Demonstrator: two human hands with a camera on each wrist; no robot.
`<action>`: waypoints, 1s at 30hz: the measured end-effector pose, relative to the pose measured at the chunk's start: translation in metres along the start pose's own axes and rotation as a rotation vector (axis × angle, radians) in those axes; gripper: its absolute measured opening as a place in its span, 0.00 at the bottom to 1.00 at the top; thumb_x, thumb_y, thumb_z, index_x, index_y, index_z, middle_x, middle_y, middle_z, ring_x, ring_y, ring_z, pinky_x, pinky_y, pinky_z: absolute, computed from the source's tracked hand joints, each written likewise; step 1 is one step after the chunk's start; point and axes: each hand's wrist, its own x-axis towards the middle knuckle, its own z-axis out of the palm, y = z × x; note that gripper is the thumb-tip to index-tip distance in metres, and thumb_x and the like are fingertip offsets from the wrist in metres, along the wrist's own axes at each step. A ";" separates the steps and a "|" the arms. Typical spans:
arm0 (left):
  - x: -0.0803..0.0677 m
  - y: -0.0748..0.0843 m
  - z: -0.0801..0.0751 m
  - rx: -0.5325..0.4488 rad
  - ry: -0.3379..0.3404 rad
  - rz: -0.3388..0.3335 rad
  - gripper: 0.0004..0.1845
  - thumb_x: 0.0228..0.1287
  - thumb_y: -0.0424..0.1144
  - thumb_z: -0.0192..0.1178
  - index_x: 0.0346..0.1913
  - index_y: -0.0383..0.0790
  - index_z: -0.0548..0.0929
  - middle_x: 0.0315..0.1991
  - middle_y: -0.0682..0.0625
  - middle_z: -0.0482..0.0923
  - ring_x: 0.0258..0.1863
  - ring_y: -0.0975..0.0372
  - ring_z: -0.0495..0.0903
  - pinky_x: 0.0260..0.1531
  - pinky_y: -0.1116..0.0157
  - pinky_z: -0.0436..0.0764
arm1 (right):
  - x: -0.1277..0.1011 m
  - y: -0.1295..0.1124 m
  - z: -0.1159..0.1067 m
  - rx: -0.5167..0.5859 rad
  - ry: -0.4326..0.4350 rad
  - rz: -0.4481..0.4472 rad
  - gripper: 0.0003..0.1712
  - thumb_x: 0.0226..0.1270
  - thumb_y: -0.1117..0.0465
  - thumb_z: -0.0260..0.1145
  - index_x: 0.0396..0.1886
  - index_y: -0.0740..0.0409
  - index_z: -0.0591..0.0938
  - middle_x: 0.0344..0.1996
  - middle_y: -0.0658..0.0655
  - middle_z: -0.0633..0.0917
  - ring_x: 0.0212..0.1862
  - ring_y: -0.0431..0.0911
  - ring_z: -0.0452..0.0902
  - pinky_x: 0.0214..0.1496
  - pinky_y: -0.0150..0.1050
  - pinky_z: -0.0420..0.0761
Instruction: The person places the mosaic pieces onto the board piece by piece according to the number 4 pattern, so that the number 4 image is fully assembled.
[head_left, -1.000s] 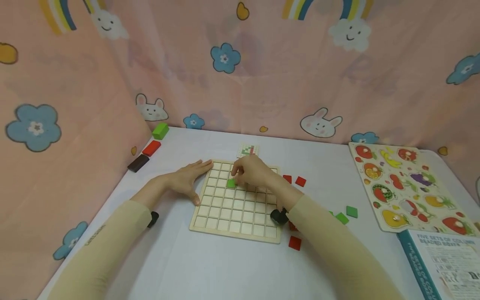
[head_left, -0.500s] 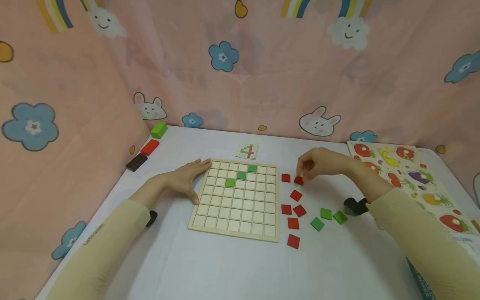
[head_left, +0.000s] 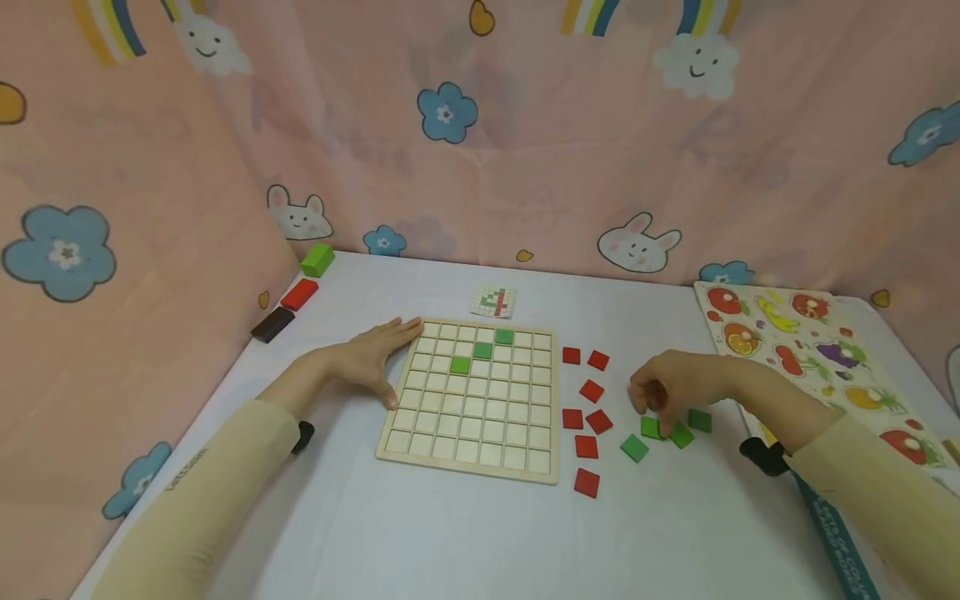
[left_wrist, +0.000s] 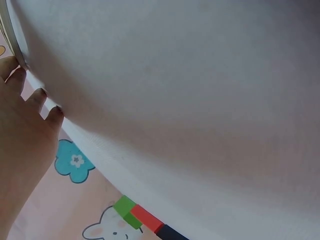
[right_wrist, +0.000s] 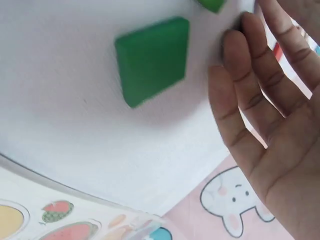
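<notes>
My left hand (head_left: 367,360) rests with spread fingers along the left edge of a wooden grid board (head_left: 468,472). Three green tiles (head_left: 461,365) sit in a diagonal line in the board's upper cells. On the right, my right hand (head_left: 678,385) is low over several loose green tiles (head_left: 634,448), its fingertips right at one green tile (head_left: 649,427). In the right wrist view, the fingers of that hand (right_wrist: 270,100) are gently bent beside a green tile (right_wrist: 152,62); the thumb is mostly out of sight.
Several red tiles (head_left: 587,447) lie between the board and the green ones. A small pattern card (head_left: 493,302) is behind the board. Green, red and black blocks (head_left: 300,294) line the left table edge. A fruit puzzle board (head_left: 795,333) and a box (head_left: 836,533) stand at right.
My right hand has left the board, passed over a red tile at the back right, and come down to the green tiles. The left hand has stayed at the board's edge.
</notes>
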 end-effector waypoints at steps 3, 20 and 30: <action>0.000 0.001 0.000 0.002 0.003 0.000 0.73 0.33 0.55 0.81 0.80 0.45 0.44 0.83 0.51 0.36 0.82 0.45 0.34 0.77 0.37 0.42 | 0.001 -0.004 0.004 -0.025 0.001 -0.012 0.15 0.48 0.57 0.80 0.30 0.50 0.80 0.27 0.50 0.78 0.34 0.43 0.73 0.31 0.31 0.76; 0.002 -0.001 0.002 0.015 -0.001 0.008 0.73 0.34 0.57 0.80 0.80 0.44 0.44 0.83 0.50 0.36 0.82 0.44 0.34 0.78 0.38 0.42 | 0.005 -0.012 0.008 -0.082 0.011 -0.010 0.16 0.46 0.57 0.82 0.27 0.49 0.80 0.24 0.49 0.78 0.31 0.42 0.73 0.30 0.32 0.77; 0.000 0.001 0.001 0.004 0.003 -0.007 0.73 0.33 0.55 0.81 0.80 0.46 0.43 0.83 0.52 0.35 0.82 0.45 0.34 0.77 0.36 0.42 | 0.009 -0.015 0.005 -0.113 0.026 -0.003 0.16 0.48 0.63 0.78 0.29 0.50 0.77 0.24 0.49 0.77 0.32 0.43 0.73 0.29 0.32 0.76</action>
